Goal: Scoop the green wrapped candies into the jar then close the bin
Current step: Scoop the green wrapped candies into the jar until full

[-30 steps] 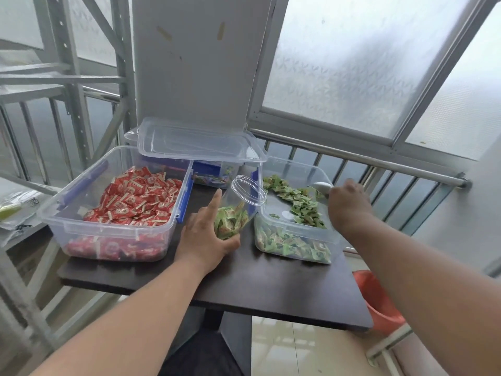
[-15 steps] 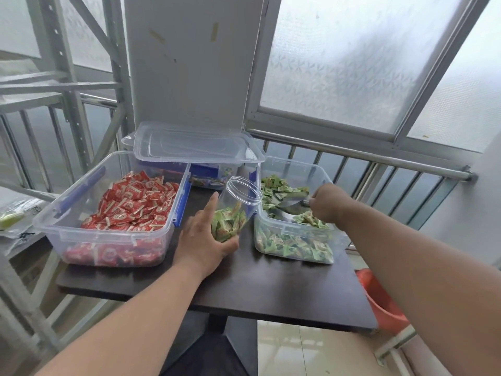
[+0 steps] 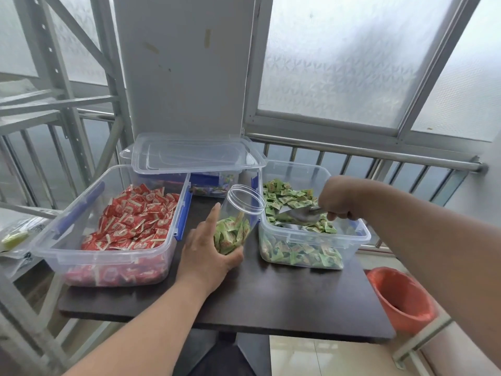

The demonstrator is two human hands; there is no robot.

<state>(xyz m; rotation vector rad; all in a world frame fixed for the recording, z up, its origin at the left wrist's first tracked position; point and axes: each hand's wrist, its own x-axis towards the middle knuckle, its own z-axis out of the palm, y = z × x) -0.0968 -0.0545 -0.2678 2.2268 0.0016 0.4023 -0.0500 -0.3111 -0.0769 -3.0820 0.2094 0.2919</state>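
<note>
Clear jar [image 3: 238, 213] tilted on the dark table [image 3: 271, 299], mouth leaning toward the green candy bin [image 3: 311, 240], lower part already holding green wrapped candies [image 3: 230, 234]. Left hand [image 3: 208, 256] wrapped round the jar's lower half, thumb under its base, forefinger stretched up along its left wall. Just right of the jar, touching or nearly so: the clear green candy bin, open, lidless, partly filled with more green candies [image 3: 292, 196] heaped toward its far side. Over that bin, right of the jar's mouth: right hand [image 3: 341, 199], fingers curled tight round the handle of a metal scoop [image 3: 298, 214]. Scoop bowl pointing toward the jar, low among the candies; load in the bowl hard to make out. Left of the jar, close by on the same table: larger clear bin [image 3: 108, 240] with blue latches, open, full of red wrapped candies [image 3: 135, 218]. Behind the jar: third clear bin [image 3: 211, 183] with mixed sweets inside, a clear lid [image 3: 192, 156] resting loosely on top of it. Right of the jar and below table level: orange bucket [image 3: 401, 299] on the floor. Far behind the jar: grey railing [image 3: 379, 158] and frosted window panes [image 3: 339, 58].
</note>
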